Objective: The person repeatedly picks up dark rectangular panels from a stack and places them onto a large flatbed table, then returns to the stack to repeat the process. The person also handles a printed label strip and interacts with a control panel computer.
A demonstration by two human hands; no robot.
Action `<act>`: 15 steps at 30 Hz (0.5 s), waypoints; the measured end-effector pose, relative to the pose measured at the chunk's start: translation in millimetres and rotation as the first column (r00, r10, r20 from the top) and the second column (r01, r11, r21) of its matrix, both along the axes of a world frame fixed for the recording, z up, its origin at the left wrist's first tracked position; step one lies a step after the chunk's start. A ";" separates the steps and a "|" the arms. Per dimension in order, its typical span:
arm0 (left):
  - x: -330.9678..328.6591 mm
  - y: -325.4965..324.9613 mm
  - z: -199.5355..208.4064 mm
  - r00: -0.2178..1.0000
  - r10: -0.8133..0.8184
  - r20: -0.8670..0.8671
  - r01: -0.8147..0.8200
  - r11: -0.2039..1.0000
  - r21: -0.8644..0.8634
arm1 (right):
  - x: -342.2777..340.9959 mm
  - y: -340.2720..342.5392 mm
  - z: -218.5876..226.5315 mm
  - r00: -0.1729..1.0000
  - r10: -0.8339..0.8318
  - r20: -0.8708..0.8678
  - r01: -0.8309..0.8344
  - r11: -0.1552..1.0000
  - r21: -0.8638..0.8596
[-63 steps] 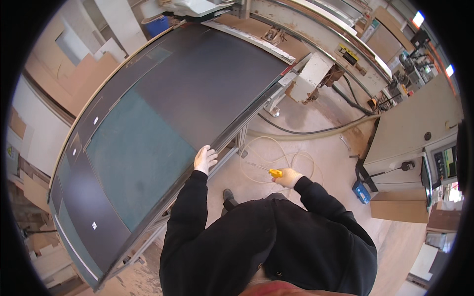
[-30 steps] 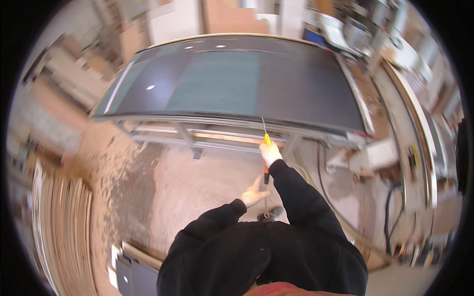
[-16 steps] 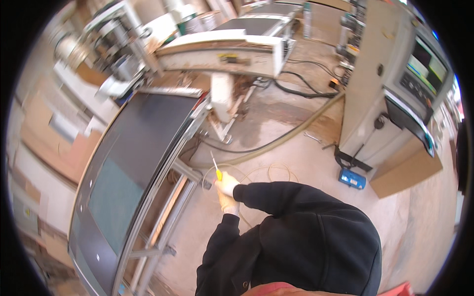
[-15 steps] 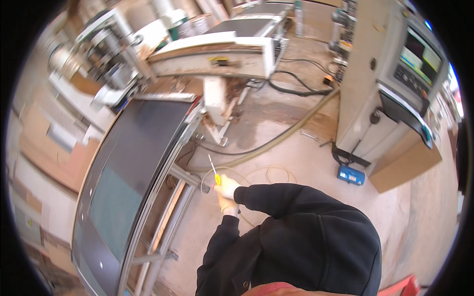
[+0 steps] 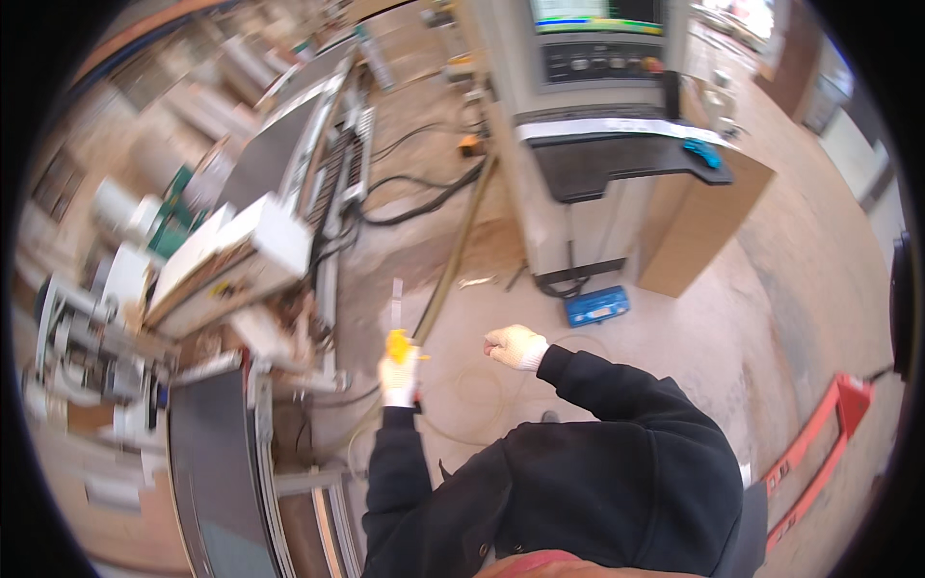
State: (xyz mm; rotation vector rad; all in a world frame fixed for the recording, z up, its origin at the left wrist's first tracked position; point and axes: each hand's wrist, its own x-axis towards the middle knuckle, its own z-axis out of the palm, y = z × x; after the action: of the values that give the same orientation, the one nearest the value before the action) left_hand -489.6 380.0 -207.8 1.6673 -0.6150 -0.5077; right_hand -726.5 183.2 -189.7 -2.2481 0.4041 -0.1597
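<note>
My left hand (image 5: 399,378), in a cream work glove, is closed around a yellow air blow gun (image 5: 398,343). Its thin pale nozzle points away from me and is smeared by motion. A dark fitting shows below that hand, near a thin yellowish hose (image 5: 453,438) looped on the floor. My right hand (image 5: 516,347), gloved alike, is apart from the left, out over the floor. Its fingers are curled in, and I see nothing in them.
A machine cabinet (image 5: 597,217) with screen, keys and black shelf (image 5: 617,164) stands ahead. Teal gloves (image 5: 702,151) lie on the shelf. A blue box (image 5: 596,306) sits at its foot. Machine beds (image 5: 214,433) line the left; a thick hose (image 5: 448,270) crosses the floor. Red forks (image 5: 819,448) lie right.
My view has swung right toward the cabinet. My hands, close together before, are now apart: the left keeps the blow gun, and the right has come away from it.
</note>
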 end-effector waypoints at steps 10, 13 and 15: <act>59.3 -289.9 292.4 0.890 0.152 0.429 0.084 0.872 -0.482 | -177.3 -196.0 109.0 0.591 -0.661 0.461 0.607 0.742 0.285; 40.9 -365.1 350.8 0.846 0.198 0.494 0.145 0.808 -0.572 | -200.3 -264.3 136.6 0.614 -0.567 0.549 0.748 0.640 -0.176; 41.0 -418.3 382.3 0.836 0.256 0.486 0.117 0.781 -0.613 | -209.6 -307.4 151.1 0.630 -0.572 0.525 0.774 0.519 -0.363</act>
State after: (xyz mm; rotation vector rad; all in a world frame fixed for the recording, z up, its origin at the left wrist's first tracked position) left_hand -448.6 -38.3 174.4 1.1587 -1.0077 0.2610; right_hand -936.2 -124.3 -38.6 -2.4026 1.1855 -1.2401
